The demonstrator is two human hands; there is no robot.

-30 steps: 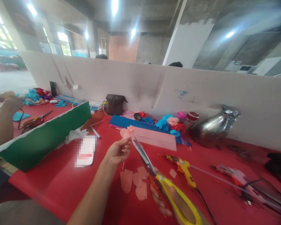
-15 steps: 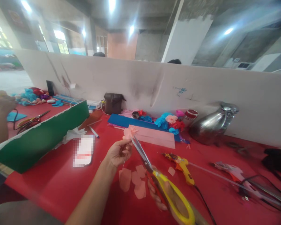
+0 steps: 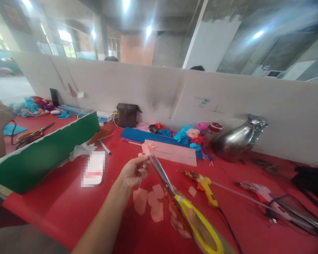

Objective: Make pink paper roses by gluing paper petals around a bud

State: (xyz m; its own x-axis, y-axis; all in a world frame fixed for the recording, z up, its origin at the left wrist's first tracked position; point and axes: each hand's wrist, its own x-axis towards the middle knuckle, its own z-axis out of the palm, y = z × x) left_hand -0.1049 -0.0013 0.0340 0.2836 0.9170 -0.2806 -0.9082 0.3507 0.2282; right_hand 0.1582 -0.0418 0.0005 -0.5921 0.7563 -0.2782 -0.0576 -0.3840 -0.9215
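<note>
Between the fingertips of my left hand (image 3: pixel 135 171) is a pink paper flower (image 3: pixel 148 148), with a thin stem hanging below the hand. My right hand (image 3: pixel 178 220) is wrapped round the yellow and red handles of a pair of scissors (image 3: pixel 184 204). The blades are slightly apart, and their tips are at the underside of the flower, close to my left fingertips. Below my hands lie several cut pink paper petals (image 3: pixel 140 201) on the red tabletop (image 3: pixel 63 218).
A pink paper strip (image 3: pixel 172 153) lies on blue paper behind the flower. To the right are a yellow glue gun (image 3: pixel 208 188), a pink glue gun (image 3: pixel 265 197) and a steel jug (image 3: pixel 235 139). A green board (image 3: pixel 47 151) stands left, with another person's hand (image 3: pixel 0 116) beyond.
The scissor blades have opened a little wider at the flower. My left hand keeps its hold, and the whole view has shifted slightly.
</note>
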